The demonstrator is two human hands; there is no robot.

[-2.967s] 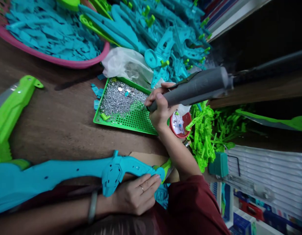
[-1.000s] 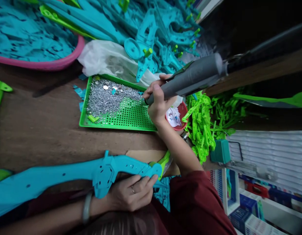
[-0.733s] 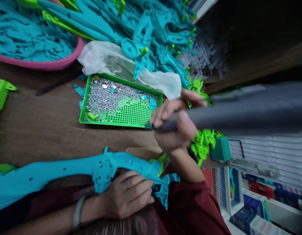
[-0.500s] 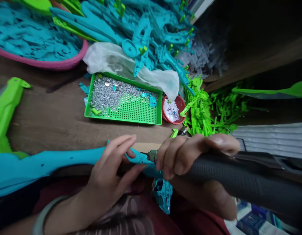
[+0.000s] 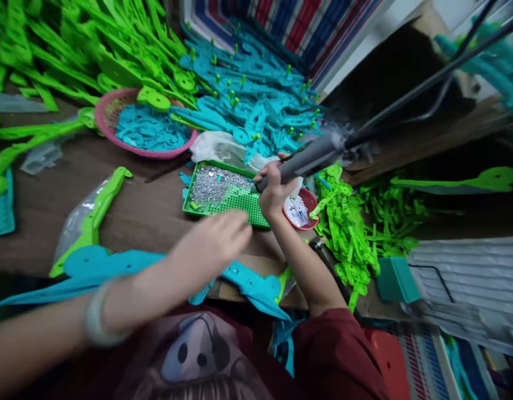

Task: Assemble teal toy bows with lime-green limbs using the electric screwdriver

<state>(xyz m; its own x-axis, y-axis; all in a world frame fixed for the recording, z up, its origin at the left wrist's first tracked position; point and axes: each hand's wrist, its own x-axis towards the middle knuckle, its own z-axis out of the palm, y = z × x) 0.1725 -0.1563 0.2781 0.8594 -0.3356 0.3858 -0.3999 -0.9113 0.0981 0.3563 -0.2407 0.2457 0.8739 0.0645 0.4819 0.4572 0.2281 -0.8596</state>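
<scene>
My right hand (image 5: 273, 191) is closed around a dark grey electric screwdriver (image 5: 306, 158). Its tip points down and left, over the screws (image 5: 223, 186) in the green perforated tray (image 5: 256, 224). My left hand (image 5: 215, 239), blurred by motion, reaches across in front of the tray with fingers stretched out and nothing visible in them. Below it, a long blue plastic part (image 5: 115, 264) lies along the table's front edge, its middle hidden by my left arm. A blue and green end of the plastic (image 5: 256, 283) shows to the right of that arm.
Behind the tray stand a pink basket (image 5: 146, 151) of blue pieces and a pile of blue parts (image 5: 256, 111). A red basket (image 5: 308, 203) with small pale pieces sits right of the tray. Green parts (image 5: 343, 233) are heaped further right. A green-and-clear piece (image 5: 94, 214) lies left.
My right hand has carried the electric screwdriver from the blue part up to the tray of screws. My left hand has come off the part and moved forward. The view is now wider.
</scene>
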